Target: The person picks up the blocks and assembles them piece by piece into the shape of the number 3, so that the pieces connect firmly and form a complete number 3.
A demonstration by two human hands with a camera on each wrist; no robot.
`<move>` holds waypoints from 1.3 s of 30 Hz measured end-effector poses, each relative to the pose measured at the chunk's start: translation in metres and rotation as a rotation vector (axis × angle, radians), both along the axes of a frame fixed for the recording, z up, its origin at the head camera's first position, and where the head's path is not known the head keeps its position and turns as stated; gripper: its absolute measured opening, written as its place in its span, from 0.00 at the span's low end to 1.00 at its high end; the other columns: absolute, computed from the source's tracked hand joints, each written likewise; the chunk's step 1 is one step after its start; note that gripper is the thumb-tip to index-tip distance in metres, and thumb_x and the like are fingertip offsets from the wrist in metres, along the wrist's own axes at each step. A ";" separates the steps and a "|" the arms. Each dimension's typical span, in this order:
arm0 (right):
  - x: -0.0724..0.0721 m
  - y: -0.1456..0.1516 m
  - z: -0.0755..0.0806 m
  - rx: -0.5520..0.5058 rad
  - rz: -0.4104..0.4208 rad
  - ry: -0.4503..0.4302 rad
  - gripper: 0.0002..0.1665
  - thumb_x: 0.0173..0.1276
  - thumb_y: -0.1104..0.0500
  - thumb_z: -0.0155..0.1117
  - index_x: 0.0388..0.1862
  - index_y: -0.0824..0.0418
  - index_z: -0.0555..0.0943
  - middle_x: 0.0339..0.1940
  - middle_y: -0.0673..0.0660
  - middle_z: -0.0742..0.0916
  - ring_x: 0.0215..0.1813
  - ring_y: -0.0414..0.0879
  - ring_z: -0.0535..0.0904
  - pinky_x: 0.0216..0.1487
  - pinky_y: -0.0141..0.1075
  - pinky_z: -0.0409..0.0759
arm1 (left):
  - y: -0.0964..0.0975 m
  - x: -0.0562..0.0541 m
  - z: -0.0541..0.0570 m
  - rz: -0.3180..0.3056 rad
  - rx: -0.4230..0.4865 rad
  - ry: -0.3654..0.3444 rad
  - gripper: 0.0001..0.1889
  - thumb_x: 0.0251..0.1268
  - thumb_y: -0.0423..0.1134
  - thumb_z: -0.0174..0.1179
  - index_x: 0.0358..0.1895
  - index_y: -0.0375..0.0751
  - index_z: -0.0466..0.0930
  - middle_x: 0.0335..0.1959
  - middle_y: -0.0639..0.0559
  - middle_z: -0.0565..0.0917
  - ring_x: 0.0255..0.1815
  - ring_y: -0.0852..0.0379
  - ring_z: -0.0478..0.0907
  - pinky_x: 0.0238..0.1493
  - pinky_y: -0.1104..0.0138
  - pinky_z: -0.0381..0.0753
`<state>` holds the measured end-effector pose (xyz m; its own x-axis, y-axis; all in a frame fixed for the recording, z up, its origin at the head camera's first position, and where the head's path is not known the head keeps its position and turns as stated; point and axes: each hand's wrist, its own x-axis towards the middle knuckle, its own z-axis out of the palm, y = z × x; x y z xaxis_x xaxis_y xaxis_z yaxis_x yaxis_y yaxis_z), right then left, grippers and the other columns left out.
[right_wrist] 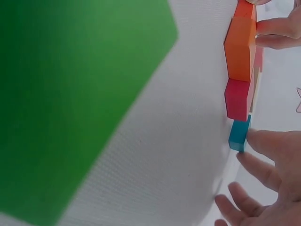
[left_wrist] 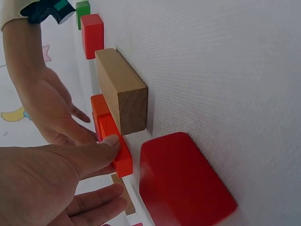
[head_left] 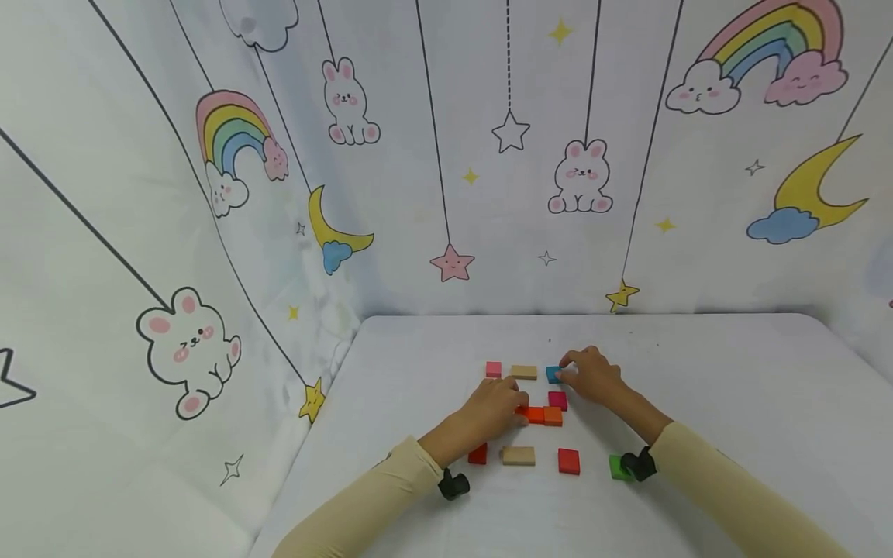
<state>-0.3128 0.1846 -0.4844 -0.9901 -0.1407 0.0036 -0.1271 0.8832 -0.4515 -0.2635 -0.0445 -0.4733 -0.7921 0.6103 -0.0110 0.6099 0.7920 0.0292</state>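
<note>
My left hand (head_left: 491,409) pinches a long orange-red block (left_wrist: 123,157) on the table, its thumb on the near side in the left wrist view. Against that block's right end sits an orange block (head_left: 553,416), with a crimson block (head_left: 557,400) just behind it. Farther back, my right hand (head_left: 593,376) holds a blue block (right_wrist: 240,133) by its right end between thumb and index finger. The other right fingers are spread apart in the right wrist view. Left of the blue block lie a wooden block (head_left: 524,372) and a pink block (head_left: 494,370).
Nearer the person lie a dark red block (head_left: 477,454), another wooden block (head_left: 518,456) and a red block (head_left: 568,462). A green block (head_left: 618,467) is partly covered by the right wrist camera (head_left: 639,463). A printed cloth wall (head_left: 418,194) rises behind the white table (head_left: 753,403).
</note>
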 end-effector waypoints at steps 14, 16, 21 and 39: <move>0.000 0.004 0.004 0.037 0.009 -0.039 0.18 0.73 0.54 0.71 0.56 0.62 0.85 0.58 0.75 0.79 0.59 0.68 0.77 0.53 0.68 0.77 | 0.001 -0.001 0.000 0.007 -0.008 0.008 0.16 0.70 0.53 0.71 0.57 0.56 0.88 0.54 0.55 0.84 0.58 0.60 0.79 0.62 0.64 0.78; 0.000 0.005 0.005 0.036 0.015 -0.038 0.17 0.73 0.54 0.71 0.56 0.61 0.86 0.57 0.75 0.79 0.59 0.68 0.76 0.53 0.68 0.77 | 0.001 -0.001 -0.001 0.006 -0.011 0.010 0.17 0.70 0.53 0.70 0.57 0.56 0.88 0.55 0.55 0.84 0.58 0.59 0.79 0.63 0.63 0.78; 0.001 0.007 0.005 0.037 0.031 -0.033 0.17 0.72 0.54 0.72 0.55 0.60 0.86 0.57 0.74 0.79 0.59 0.68 0.76 0.53 0.69 0.77 | 0.001 -0.001 -0.003 0.008 -0.013 0.017 0.17 0.71 0.54 0.69 0.58 0.56 0.88 0.55 0.55 0.84 0.59 0.59 0.79 0.65 0.62 0.78; 0.008 0.009 0.009 0.023 0.094 -0.027 0.16 0.72 0.56 0.73 0.55 0.59 0.87 0.59 0.74 0.80 0.63 0.70 0.74 0.53 0.73 0.76 | 0.001 -0.002 -0.005 0.000 -0.010 0.028 0.16 0.70 0.54 0.70 0.56 0.56 0.89 0.53 0.55 0.85 0.57 0.59 0.79 0.61 0.64 0.78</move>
